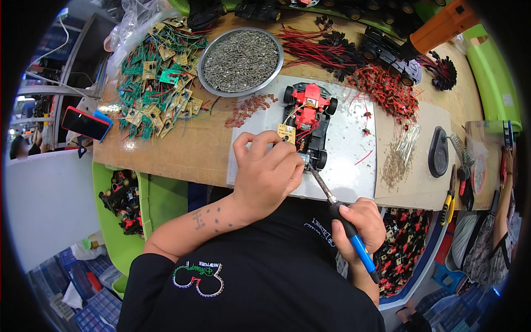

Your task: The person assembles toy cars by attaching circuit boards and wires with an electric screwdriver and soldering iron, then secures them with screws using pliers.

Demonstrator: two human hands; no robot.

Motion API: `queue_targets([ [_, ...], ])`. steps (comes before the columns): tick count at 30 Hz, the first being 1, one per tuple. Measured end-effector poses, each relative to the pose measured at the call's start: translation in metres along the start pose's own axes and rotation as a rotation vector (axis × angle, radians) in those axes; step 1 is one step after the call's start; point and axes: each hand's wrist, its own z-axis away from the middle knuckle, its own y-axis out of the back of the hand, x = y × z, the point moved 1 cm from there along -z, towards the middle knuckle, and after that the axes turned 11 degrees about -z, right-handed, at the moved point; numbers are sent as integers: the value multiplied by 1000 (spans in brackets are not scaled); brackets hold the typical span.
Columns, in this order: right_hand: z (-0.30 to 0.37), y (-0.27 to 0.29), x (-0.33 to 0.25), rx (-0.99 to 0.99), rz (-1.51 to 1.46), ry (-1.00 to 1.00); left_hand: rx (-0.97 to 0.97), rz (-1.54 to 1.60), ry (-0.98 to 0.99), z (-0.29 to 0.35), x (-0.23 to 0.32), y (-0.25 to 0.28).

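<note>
An upturned toy car chassis (318, 130), black with red parts, lies on a pale sheet in front of me. My left hand (268, 174) is curled at its near end, fingertips pressed together near a small silver motor; what they pinch is hidden behind the knuckles. Just beyond those knuckles, a small tan circuit board (286, 133) rests against the chassis, with thin wires running from it. My right hand (362, 227) is wrapped round the blue-and-black handle of a soldering iron (331, 196). The iron's tip meets the chassis's near end, close to the left fingertips.
Behind stands a round metal bowl (240, 33) of small metal parts. Left of it is a heap of circuit boards (160, 83); red-and-black wired parts (387, 91) are piled right. A black oval object (438, 152) and yellow-handled pliers (448, 202) lie farther right. Another person's arm (502, 205) shows far right.
</note>
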Motion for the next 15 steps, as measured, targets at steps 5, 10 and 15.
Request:
queue_targets([
  [5, -2, 3, -1, 26, 0, -56, 4, -27, 5, -3, 2, 1],
  [10, -3, 2, 0, 37, -22, -85, -16, -42, 4, -7, 3, 3],
  [15, -5, 3, 1, 39, -23, -84, -39, -72, 5, -8, 3, 3],
])
